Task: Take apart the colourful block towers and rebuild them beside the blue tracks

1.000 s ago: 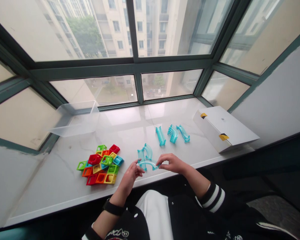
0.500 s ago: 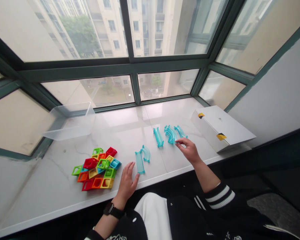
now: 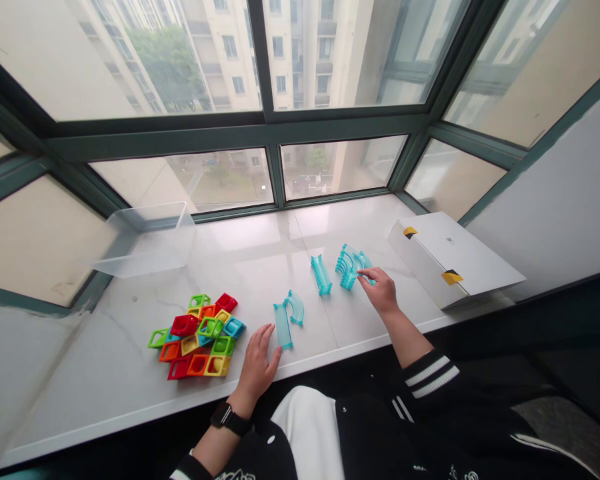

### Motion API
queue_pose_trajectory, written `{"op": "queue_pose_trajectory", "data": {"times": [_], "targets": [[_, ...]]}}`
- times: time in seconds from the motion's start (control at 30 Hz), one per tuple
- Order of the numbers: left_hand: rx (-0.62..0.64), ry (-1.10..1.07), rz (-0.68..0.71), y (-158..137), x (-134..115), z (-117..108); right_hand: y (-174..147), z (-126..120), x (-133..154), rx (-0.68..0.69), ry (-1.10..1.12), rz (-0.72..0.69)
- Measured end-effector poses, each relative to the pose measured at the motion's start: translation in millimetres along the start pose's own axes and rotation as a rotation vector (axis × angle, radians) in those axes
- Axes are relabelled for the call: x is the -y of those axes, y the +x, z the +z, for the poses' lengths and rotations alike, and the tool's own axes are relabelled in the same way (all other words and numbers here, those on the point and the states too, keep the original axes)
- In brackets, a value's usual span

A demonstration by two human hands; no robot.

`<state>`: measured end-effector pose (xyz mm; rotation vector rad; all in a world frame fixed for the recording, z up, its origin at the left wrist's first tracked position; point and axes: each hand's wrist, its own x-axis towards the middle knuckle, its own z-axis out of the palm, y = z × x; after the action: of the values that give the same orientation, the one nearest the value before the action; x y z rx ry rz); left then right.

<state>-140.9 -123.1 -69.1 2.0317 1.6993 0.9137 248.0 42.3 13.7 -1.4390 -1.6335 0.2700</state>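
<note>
Lower centre, the left hand (image 3: 257, 362), fingers loosely spread, beside the straight teal track (image 3: 283, 327); right of centre, the right hand (image 3: 379, 291) seems to pinch a curved teal track (image 3: 351, 257) at the curved stack (image 3: 347, 282); light grip, ends aligned, should serve best.

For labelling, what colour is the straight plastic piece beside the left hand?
The straight plastic piece is translucent turquoise, clearest in head view.

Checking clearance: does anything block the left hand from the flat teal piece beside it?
Nothing visible does: the left hand is close beside the flat teal piece, though thumb contact is unclear. The curved teal piece lies on its far side, the colored blocks to the hand's left.
</note>
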Motion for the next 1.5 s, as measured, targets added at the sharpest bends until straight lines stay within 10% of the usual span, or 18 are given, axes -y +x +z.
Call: {"op": "queue_pose_trajectory", "data": {"times": [1.5], "targets": [[0.013,-0.007,-0.009,2.0,-1.6,0.0,-6.5,28.6,-22.6,0.004,-0.096,-0.021]]}}
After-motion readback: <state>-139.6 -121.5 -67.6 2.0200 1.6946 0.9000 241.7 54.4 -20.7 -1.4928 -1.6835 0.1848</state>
